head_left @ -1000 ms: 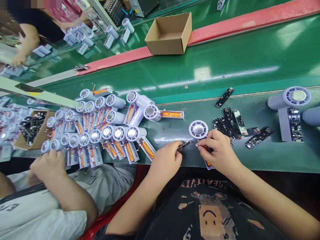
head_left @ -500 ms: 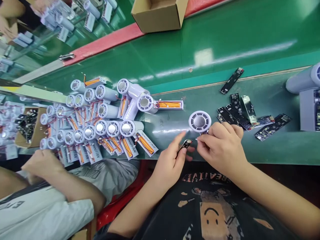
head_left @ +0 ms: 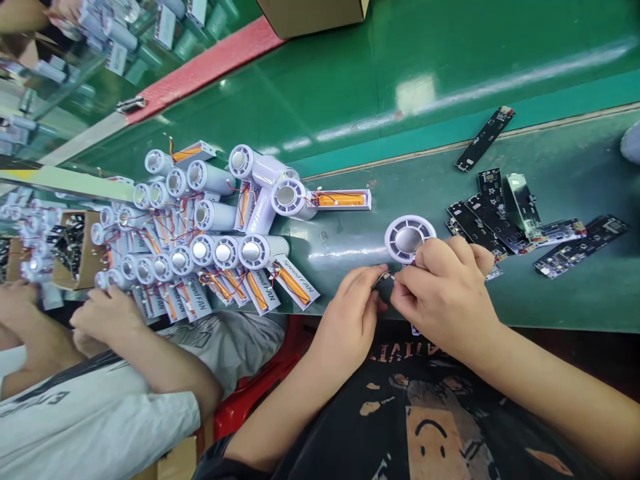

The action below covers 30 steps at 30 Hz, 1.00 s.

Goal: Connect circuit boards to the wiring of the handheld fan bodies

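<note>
Between the thumb and fingers of my left hand [head_left: 350, 313] is a small black circuit board [head_left: 383, 279], seen almost edge-on, mostly covered. My right hand [head_left: 443, 297] is closed in a pinch at the board's tip; a tiny pale bit shows at its fingertips, too small to name. Just behind my right hand is a lavender handheld fan [head_left: 410, 239], its round slotted end with a silver disc facing up. The knuckles cover most of the fan's body, and a bit of its casing shows below the hand. Whether the right fingers also touch the fan is hidden.
More circuit boards [head_left: 493, 213] lie in a loose pile to the right. Several fans [head_left: 253, 252] with orange batteries crowd the left of the green bench [head_left: 340, 250]. A cardboard box [head_left: 315, 17] stands at the back. At left sits a co-worker, a hand [head_left: 107, 317] near the bench edge.
My left hand has brought the circuit board right and up to my right fingertips, its fingers closing further around it. The view has shifted slightly, and more of a second person's arm shows at far left.
</note>
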Motion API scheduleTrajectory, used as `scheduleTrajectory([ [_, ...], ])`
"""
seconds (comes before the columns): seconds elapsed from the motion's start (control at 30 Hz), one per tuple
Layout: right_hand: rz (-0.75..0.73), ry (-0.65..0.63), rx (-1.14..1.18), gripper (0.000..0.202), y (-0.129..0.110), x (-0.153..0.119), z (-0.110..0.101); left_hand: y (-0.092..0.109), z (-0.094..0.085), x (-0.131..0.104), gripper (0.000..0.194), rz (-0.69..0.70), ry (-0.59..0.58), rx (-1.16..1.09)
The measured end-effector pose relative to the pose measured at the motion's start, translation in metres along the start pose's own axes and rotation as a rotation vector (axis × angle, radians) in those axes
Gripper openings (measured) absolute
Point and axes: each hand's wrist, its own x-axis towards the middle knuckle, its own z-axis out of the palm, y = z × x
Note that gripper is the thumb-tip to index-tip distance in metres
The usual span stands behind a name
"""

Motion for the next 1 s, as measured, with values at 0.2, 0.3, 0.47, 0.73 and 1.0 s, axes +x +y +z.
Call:
scheduleTrajectory([
  [0.2,-0.026,-0.027,-0.016,0.029,-0.003,0.000,-0.001,0.006,-0.003,-0.001,0.042,-0.015,-0.058,0.078],
  [0.3,-0.051,-0.066,-0.036,0.027,-0.005,0.000,-0.003,0.010,-0.005,0.000,0.043,-0.040,-0.073,0.067],
  [0.47,-0.111,-0.116,-0.059,0.026,-0.005,0.005,-0.007,0.018,-0.009,0.001,0.043,-0.076,-0.106,0.035],
  [0.73,-0.080,-0.101,0.006,0.025,0.005,0.005,-0.004,0.019,-0.015,0.004,0.040,-0.164,-0.136,-0.046],
  [1.0,0.049,0.009,0.066,0.019,0.010,-0.001,0.002,0.010,-0.001,0.005,0.039,-0.304,-0.079,-0.448],
])
